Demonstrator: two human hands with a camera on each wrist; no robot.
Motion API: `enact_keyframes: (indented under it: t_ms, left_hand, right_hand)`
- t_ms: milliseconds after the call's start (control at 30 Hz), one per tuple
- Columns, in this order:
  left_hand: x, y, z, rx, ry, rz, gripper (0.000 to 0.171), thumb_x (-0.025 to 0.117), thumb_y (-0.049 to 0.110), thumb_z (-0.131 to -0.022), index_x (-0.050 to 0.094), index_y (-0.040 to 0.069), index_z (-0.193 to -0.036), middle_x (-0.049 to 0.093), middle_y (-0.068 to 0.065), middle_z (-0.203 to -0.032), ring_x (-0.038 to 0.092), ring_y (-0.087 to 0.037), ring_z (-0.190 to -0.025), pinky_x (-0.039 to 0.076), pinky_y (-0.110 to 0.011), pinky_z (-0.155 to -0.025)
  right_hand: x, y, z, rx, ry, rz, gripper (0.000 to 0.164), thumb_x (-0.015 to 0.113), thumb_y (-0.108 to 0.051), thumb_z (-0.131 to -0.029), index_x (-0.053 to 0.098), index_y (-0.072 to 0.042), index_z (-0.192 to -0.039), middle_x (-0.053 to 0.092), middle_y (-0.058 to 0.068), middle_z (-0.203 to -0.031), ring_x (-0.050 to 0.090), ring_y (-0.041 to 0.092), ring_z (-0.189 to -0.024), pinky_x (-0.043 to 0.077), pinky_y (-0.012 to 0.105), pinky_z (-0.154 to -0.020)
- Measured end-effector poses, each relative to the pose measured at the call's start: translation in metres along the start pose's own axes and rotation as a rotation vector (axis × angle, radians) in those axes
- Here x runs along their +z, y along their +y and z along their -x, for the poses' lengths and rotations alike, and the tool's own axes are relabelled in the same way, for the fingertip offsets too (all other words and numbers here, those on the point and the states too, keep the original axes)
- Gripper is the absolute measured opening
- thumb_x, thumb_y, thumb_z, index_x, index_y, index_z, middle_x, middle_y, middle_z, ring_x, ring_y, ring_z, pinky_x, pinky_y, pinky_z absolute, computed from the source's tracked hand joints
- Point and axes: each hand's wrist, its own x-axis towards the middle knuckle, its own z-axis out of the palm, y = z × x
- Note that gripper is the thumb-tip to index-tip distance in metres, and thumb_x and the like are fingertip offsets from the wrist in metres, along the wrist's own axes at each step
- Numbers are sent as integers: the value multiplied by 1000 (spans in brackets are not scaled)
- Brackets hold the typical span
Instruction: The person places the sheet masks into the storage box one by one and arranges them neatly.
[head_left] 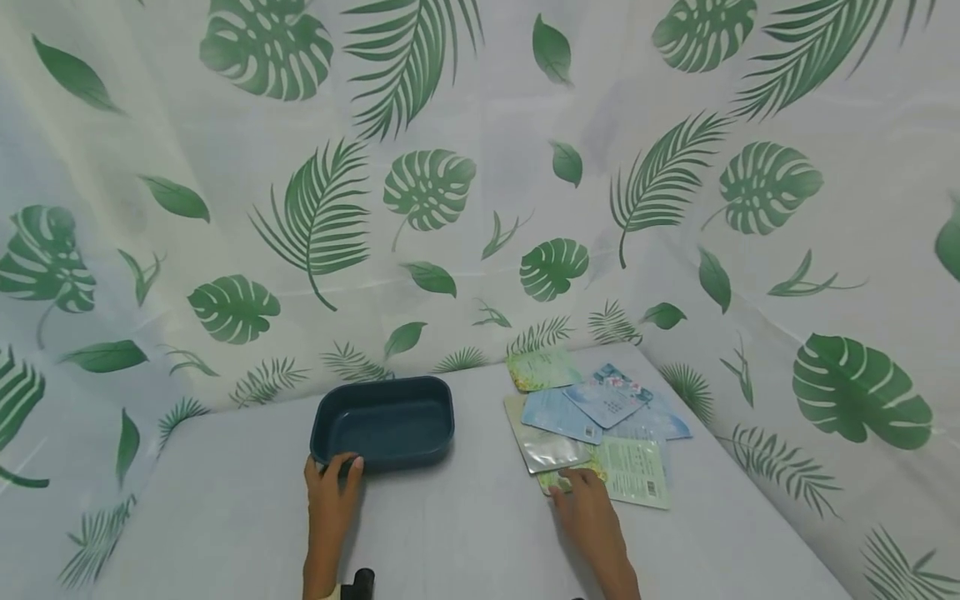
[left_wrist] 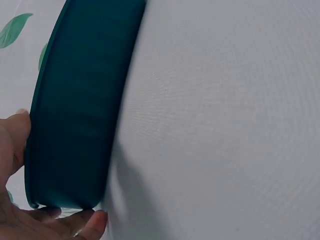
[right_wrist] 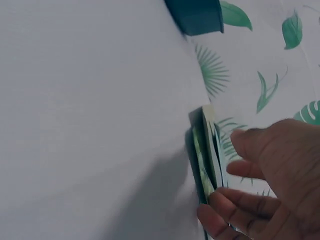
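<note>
My left hand holds the near left corner of a dark teal rectangular tub. In the left wrist view the thumb lies along the tub's rim, and the other fingers bend around its end wall. On the right, flat face-mask packets lie in an overlapping pile. My right hand is at the pile's near edge, its relaxed fingers at a green-and-yellow packet. Beside that packet are a silver-faced packet and a pale green one. The right wrist view shows the thumb apart from the packets.
Farther back in the pile are a light blue packet, a blue packet with flowers and a green-yellow packet. A white cloth covers the table. Leaf-print curtain hangs behind and at both sides.
</note>
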Motion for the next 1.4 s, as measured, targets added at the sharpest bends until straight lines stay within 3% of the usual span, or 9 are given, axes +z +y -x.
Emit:
enact_keyframes:
  t_ms: [100, 200, 333, 433, 567, 667, 1000, 1233, 1400]
  left_hand:
    - [-1, -4, -3, -16, 34, 56, 43, 55, 30, -101, 54, 0, -130, 26, -36, -148, 32, -56, -134, 33, -71, -100]
    - [-3, -9, -5, -82, 52, 102, 57, 55, 32, -100, 39, -1, -144, 29, -34, -150, 30, -53, -137, 29, -68, -106]
    - [-7, -14, -8, -184, 1, 151, 79, 56, 38, -99, 11, 7, -157, 19, -29, -158, 22, -50, -144, 24, -66, -111]
    - [-9, -15, -10, -212, -46, 178, 87, 55, 41, -98, -1, 10, -158, 12, -28, -161, 18, -49, -145, 20, -66, -112]
    - [-9, -16, -11, -197, -68, 210, 88, 56, 37, -99, -3, 9, -157, 10, -27, -161, 16, -48, -147, 19, -65, -114]
    - [-7, -16, -13, -187, -77, 241, 87, 57, 32, -98, -2, 7, -157, 10, -29, -160, 17, -49, -146, 19, -64, -114]
    - [-6, -17, -18, -256, -97, 294, 89, 63, 35, -94, 2, 13, -156, 16, -37, -155, 24, -51, -142, 22, -65, -112]
    - [-1, -19, -20, -214, -55, 323, 82, 63, 33, -95, 11, 7, -152, 31, -40, -148, 32, -49, -139, 25, -60, -113]
    - [0, -22, -22, -195, -66, 341, 81, 62, 31, -96, 9, 8, -152, 31, -40, -147, 32, -49, -139, 25, -61, -113]
  right_hand:
    - [0, 2, -16, 82, 8, -129, 43, 63, -22, -95, 57, 5, -127, 64, 20, -106, 65, 30, -95, 54, 42, -79]
    - [0, 5, -27, 181, 37, -280, 47, 59, -21, -97, 50, 10, -132, 70, 18, -92, 67, 26, -80, 53, 38, -69]
    - [-1, 10, -37, 366, 75, -452, 57, 55, -22, -98, 37, 14, -139, 71, 25, -88, 71, 28, -70, 55, 42, -73]
    - [2, 13, -42, 460, 129, -563, 57, 54, -20, -98, 35, 16, -137, 69, 31, -88, 72, 26, -61, 59, 39, -71]
    - [7, 17, -45, 481, 189, -664, 49, 56, -15, -97, 39, 19, -129, 69, 25, -71, 68, 17, -48, 56, 24, -52]
    - [10, 19, -45, 483, 216, -697, 48, 59, -13, -95, 40, 19, -125, 68, 17, -62, 65, 13, -44, 54, 22, -48]
    - [14, 19, -50, 503, 257, -685, 49, 64, -9, -91, 41, 17, -124, 66, 18, -63, 64, 11, -42, 53, 22, -46]
    - [15, 18, -54, 528, 259, -676, 50, 66, -10, -90, 41, 17, -123, 65, 12, -57, 62, 9, -40, 52, 22, -44]
    - [14, 18, -56, 504, 243, -708, 45, 65, -11, -91, 44, 17, -120, 67, 12, -56, 64, 9, -42, 53, 21, -46]
